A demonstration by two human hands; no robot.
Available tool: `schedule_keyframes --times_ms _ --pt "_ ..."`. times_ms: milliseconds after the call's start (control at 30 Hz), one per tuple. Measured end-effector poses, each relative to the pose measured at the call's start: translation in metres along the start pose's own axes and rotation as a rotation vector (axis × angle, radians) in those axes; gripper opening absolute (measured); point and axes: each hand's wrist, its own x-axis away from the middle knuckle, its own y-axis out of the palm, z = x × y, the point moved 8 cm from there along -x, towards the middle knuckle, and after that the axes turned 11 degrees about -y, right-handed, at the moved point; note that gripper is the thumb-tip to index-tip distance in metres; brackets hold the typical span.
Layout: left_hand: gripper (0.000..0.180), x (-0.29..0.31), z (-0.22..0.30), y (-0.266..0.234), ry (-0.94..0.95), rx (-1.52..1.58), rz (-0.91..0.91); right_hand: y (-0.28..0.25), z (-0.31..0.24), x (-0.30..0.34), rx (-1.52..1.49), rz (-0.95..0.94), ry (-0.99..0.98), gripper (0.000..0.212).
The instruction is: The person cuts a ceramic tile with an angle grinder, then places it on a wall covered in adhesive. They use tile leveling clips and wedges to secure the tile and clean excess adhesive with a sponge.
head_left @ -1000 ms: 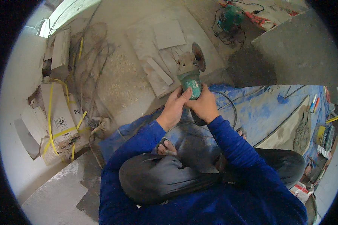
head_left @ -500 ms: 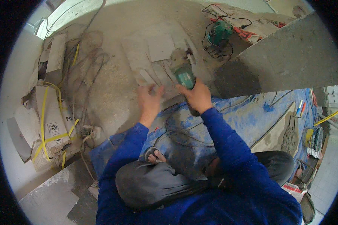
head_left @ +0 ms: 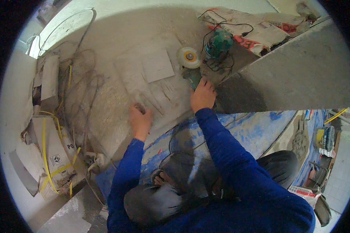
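Observation:
My right hand (head_left: 203, 95) is wrapped round the green body of an angle grinder (head_left: 191, 75). The grinder's pale round disc (head_left: 189, 57), with a yellow ring at its centre, faces up at the far end. My left hand (head_left: 140, 121) is over the dusty floor near the slab's front edge, its thumb apart from the loosely bent fingers. A dark patch between thumb and fingers is too small to make out. Between and beyond the hands lies a dust-covered slab (head_left: 128, 83) with narrow cut slots (head_left: 165, 93). A square grey tile piece (head_left: 158, 66) lies on it.
A green corded power tool (head_left: 219, 44) stands beyond the grinder, near crumpled sacks (head_left: 256, 29). A large grey board (head_left: 299, 73) juts in at right. A blue dusty sheet (head_left: 229, 126) lies before me. Strapped cartons (head_left: 52, 149) and loose cables (head_left: 93, 77) are at left.
My right hand has shifted back toward me slightly, and the grinder's disc now shows plainly. My left hand has moved left and nearer, away from the grinder. The view has shifted a little.

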Motion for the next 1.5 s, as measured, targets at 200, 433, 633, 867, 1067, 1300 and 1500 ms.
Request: schedule_keyframes --times_ms 200,433,633,867,1067,1300,1500 --pt "0.035 0.033 -0.020 -0.034 -0.479 0.905 -0.490 0.006 -0.004 0.000 0.074 -0.024 -0.002 0.074" --pt "0.038 0.112 0.088 -0.131 -0.545 0.977 -0.596 -0.006 0.006 0.007 -0.165 -0.276 -0.005 0.081" --pt "0.041 0.189 0.177 -0.202 -0.583 0.767 -0.555 -0.102 0.013 0.086 -0.137 -0.564 -0.096 0.072" --pt "0.034 0.257 0.298 -0.290 -0.571 1.147 -0.573 -0.411 -0.075 0.162 -1.761 -0.939 0.277 0.053" --pt "0.022 0.308 0.455 -0.400 -0.371 1.306 -0.624 -0.652 -0.100 0.125 -1.460 -0.694 -0.067 0.033" --pt "0.024 0.367 0.590 -0.475 -0.183 1.263 -0.819 -0.820 -0.058 0.123 -1.664 -0.288 -0.115 0.024" --pt "0.043 0.431 0.673 -0.461 0.023 0.895 -0.922 -0.875 0.034 0.158 -1.796 -0.065 0.078 0.032"
